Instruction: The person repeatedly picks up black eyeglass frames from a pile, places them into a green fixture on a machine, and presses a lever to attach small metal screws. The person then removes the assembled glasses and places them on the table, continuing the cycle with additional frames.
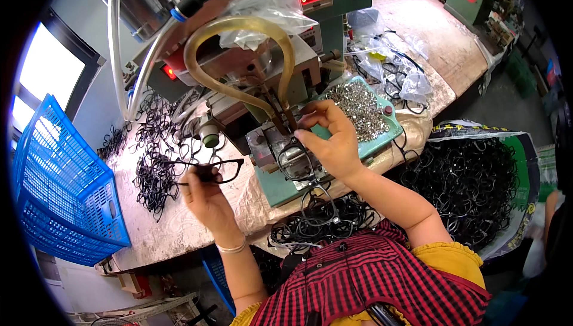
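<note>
My left hand (206,200) grips a black eyeglass frame (206,174) and holds it up to the left of a bench machine (280,75). At the machine's working head, the thumb and fingers of my right hand (334,141) are curled close together beside the dark metal jaws (283,122). What they pinch, if anything, is too small to make out. Another dark eyeglass frame (283,171) stands at the jaws, just below my right thumb. A loop of yellowish tube (197,45) runs down to the jaws.
Right of the jaws sits a green tray (391,128) of small silver parts (358,111). Black frames lie heaped on the bench (158,177), along its front edge (322,221) and in a large sack (465,188). A blue plastic basket (71,188) stands at the left.
</note>
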A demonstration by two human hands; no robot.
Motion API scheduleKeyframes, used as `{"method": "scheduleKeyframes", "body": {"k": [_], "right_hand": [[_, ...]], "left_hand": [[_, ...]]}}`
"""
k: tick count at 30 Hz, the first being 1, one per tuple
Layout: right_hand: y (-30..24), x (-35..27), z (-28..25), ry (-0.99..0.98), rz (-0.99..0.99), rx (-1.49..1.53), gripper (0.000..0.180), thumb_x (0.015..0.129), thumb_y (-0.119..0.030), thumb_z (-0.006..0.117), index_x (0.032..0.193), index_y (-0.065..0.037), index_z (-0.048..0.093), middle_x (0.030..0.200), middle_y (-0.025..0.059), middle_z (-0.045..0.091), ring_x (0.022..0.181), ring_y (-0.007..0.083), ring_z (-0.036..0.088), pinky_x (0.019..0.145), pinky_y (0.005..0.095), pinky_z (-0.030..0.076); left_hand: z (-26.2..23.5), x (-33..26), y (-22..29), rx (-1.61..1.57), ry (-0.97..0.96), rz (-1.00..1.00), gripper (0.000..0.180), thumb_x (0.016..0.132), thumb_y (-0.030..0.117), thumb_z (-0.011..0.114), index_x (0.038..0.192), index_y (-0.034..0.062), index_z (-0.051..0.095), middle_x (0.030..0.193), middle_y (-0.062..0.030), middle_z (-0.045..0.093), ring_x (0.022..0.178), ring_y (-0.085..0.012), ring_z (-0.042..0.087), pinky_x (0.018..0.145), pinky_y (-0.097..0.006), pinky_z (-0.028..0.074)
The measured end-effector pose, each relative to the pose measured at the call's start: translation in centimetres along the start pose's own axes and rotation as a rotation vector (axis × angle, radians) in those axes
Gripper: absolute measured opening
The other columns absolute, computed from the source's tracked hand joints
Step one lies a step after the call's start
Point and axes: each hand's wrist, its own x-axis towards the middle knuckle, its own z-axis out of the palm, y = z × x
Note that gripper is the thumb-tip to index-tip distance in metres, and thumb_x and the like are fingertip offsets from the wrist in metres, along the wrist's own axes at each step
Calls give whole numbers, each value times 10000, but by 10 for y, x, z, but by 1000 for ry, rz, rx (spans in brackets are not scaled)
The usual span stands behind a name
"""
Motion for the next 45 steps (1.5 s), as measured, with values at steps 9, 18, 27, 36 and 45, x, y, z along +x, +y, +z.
{"method": "scheduleKeyframes", "body": {"k": [9,18,27,36,45], "right_hand": [[-37,-9,6,-71,107,26,416,851,-37,659,1250,-6,547,1061,121,707,969,179,669,900,311,489],[46,10,-115,31,-162,-1141,218,784,-178,753,992,-113,744,1245,234,618,1283,407,510,1079,485,411],[63,32,-85,75,-286,-1101,150,772,-180,728,914,-131,720,1159,148,638,1179,354,574,908,457,514],[69,25,-97,8,-370,-1159,166,777,-139,709,930,-73,713,1115,119,686,1155,307,610,849,437,532],[34,18,-86,133,-172,-770,111,810,-76,712,912,-35,730,897,113,725,850,293,685,797,375,521]], "left_hand": [[91,7,42,364,-318,419,186,1033,102,492,1081,-45,597,920,-205,680,733,-223,642,650,-308,534],[88,-32,8,800,-971,722,295,695,97,773,990,117,770,1060,-30,731,866,-270,649,888,-449,534],[90,-36,9,790,-955,636,230,732,34,767,957,78,754,996,-85,739,863,-287,651,919,-461,517],[-11,-51,32,1099,-309,767,178,977,72,609,1115,-29,657,1179,-178,674,1156,-319,623,1058,-461,459],[-114,131,-80,1682,-222,376,421,739,365,831,1019,60,757,1393,-178,555,1215,-398,514,1057,-448,382]]}}
